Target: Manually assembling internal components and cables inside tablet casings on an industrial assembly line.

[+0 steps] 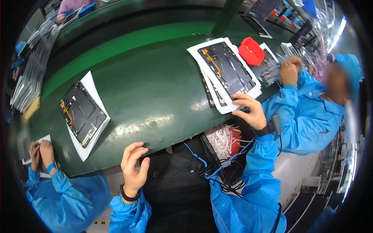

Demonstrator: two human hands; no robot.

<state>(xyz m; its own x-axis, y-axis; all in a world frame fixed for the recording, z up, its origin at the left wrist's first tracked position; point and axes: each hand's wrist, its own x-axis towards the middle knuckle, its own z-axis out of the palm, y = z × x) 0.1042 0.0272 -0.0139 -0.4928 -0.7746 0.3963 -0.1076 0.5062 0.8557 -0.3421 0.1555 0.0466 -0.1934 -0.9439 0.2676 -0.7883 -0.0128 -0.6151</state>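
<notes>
black panel (233,72): matt | white sheet (225,108): papery | tabletop (151,85): glossy, scuffed | red bin (251,52): plastic

Around the stack (227,69), on the table (151,85):
A panel (83,113) on a sheet (92,87) lies well to its left; a bin (254,59) just beside its far right side; the right hand (251,111) at its near edge; the left hand (134,167) nearer and leftward; scraps (222,140) before it, below table level.

Your green table (155,85) carries a white sheet (90,86) under a black panel (84,110) at left, and a sheet-and-panel stack (229,70) beside a red bin (251,51) at right.
</notes>
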